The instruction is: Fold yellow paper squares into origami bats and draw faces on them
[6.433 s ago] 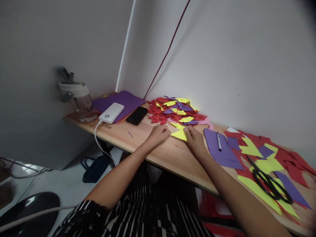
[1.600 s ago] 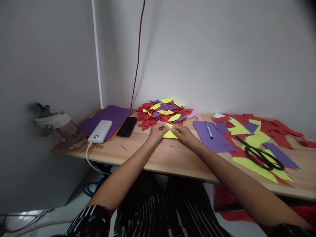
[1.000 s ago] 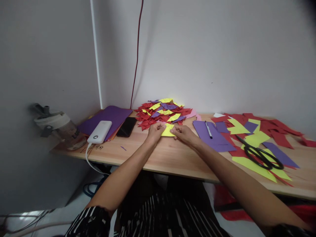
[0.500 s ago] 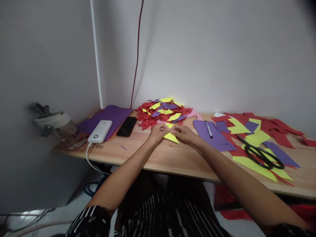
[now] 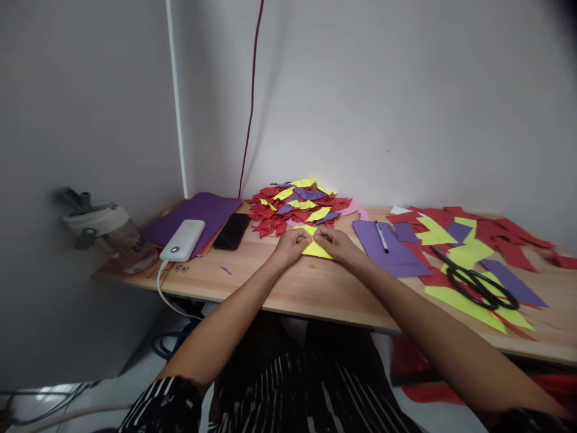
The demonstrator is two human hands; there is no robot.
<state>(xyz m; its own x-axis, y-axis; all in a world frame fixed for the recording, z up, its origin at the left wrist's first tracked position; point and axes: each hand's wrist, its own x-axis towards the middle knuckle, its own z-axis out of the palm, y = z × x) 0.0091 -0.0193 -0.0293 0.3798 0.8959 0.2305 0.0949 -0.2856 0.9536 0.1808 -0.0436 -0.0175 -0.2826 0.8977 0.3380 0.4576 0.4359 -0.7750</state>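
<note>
Between my two hands is a yellow sheet of paper (image 5: 318, 250), just above or on the table in front of me. My left hand (image 5: 293, 245) pinches its left side, fingers closed. On the other side, my right hand (image 5: 332, 242) has thumb and fingers pressed together on the paper, close to the left hand's fingertips. Parts of the sheet are hidden under the fingers. Right behind my hands lies a heap of folded paper pieces (image 5: 297, 204) in red, yellow and purple.
To the right are purple sheets (image 5: 383, 252) with a pen (image 5: 381, 236) on them, and black-handled scissors (image 5: 482, 287) on cut yellow, red and purple paper. At left lie a phone (image 5: 232, 231), a white power bank (image 5: 183, 240) with a cable, purple sheets (image 5: 193, 215) and a tilted cup (image 5: 124, 237).
The yellow paper has been turned or reshaped: its pointed lower corner is gone and a straight near edge shows instead. Both hands have shifted only slightly around it.
</note>
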